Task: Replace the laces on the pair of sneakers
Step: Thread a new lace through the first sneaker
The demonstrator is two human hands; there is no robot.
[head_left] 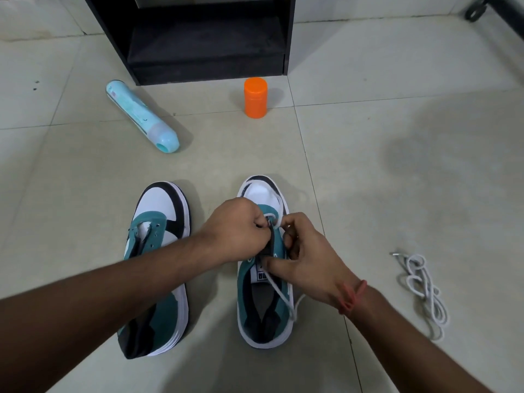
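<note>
Two teal, white and black sneakers stand on the tiled floor, toes pointing away from me. The left sneaker [158,222] has bare eyelets and no lace. Over the right sneaker [261,307] both hands work at the lower eyelets. My left hand [235,231] pinches the white lace [279,293] near the eyelets. My right hand [306,256] curls round the shoe's teal side and tongue, thumb on the tongue label. The lace trails back over the shoe's opening to the floor. A second white lace [425,290] lies loose on the floor to the right.
A light blue tube-shaped bottle [141,116] lies on its side at the back left. An orange container [255,97] stands upright behind the shoes. A black cabinet [204,38] stands at the back. A dark wheel [476,8] shows at the top right.
</note>
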